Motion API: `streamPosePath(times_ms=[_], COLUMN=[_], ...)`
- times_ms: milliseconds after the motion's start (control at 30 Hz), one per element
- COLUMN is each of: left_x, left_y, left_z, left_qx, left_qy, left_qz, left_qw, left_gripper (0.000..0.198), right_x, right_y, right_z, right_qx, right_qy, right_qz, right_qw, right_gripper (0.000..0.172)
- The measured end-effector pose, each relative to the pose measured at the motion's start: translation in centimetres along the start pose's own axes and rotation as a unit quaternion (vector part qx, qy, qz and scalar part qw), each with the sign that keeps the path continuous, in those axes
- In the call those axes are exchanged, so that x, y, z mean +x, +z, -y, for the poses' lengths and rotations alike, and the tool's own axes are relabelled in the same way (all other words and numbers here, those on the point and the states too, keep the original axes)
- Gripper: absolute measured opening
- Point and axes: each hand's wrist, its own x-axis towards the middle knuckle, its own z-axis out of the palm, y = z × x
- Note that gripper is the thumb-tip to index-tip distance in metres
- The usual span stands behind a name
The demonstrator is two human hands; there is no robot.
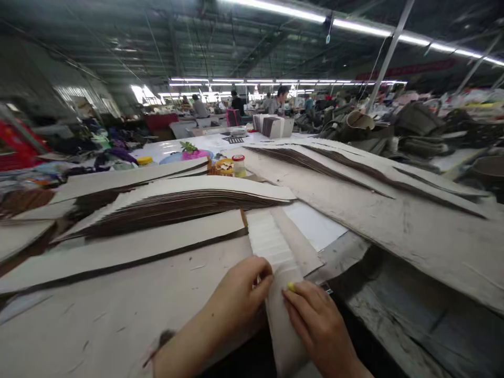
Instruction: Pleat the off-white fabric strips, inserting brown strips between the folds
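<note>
My left hand (240, 296) is closed, its fingertips pinching the left edge of a fanned stack of narrow white strips (271, 241) near the table's front edge. My right hand (315, 315) presses on the same stack from the right, fingers curled, with a small yellow thing (290, 286) at its fingertip. A long grey-white strip (122, 249) with a dark underside lies just left of the stack. Behind it sits a fanned pile of long brown-edged strips (189, 202).
More long strip piles (354, 168) spread over the grey-covered table (413, 231). A small jar (238, 165), a yellow tape roll (224, 167) and a pink dish (195, 154) stand mid-table. A gap (394, 310) opens at the right front. People work far behind.
</note>
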Motion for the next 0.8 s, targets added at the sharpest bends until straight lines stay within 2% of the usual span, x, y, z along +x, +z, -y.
streamPosePath(times_ms=[133, 300, 367, 467, 567, 800], left_x=[0.3, 2.2, 3.1, 4.2, 4.8, 4.7], left_y=[0.1, -0.1, 0.5, 2.0, 3.1, 3.1], left_z=[0.0, 0.3, 0.3, 0.0, -0.1, 0.0], left_qx=[-0.116, -0.229, -0.200, -0.102, -0.054, 0.079], left_qy=[-0.012, -0.067, -0.058, -0.030, -0.003, 0.076], left_qz=[0.072, 0.134, 0.131, 0.106, 0.095, 0.059], left_qw=[0.991, 0.962, 0.969, 0.989, 0.994, 0.992], left_gripper=[0.013, 0.042, 0.046, 0.048, 0.053, 0.037], right_x=[0.1, 0.6, 0.7, 0.9, 0.9, 0.8], right_y=[0.0, -0.1, -0.1, -0.2, -0.4, -0.2], right_z=[0.0, 0.3, 0.4, 0.4, 0.2, 0.3], right_qx=[-0.006, -0.004, -0.001, -0.001, -0.004, -0.003], right_qy=[0.010, 0.018, 0.019, 0.013, 0.004, 0.018], right_qz=[-0.001, 0.002, 0.004, 0.003, 0.005, 0.015], right_qw=[1.000, 1.000, 1.000, 1.000, 1.000, 1.000], right_gripper=[0.023, 0.023, 0.023, 0.024, 0.024, 0.025])
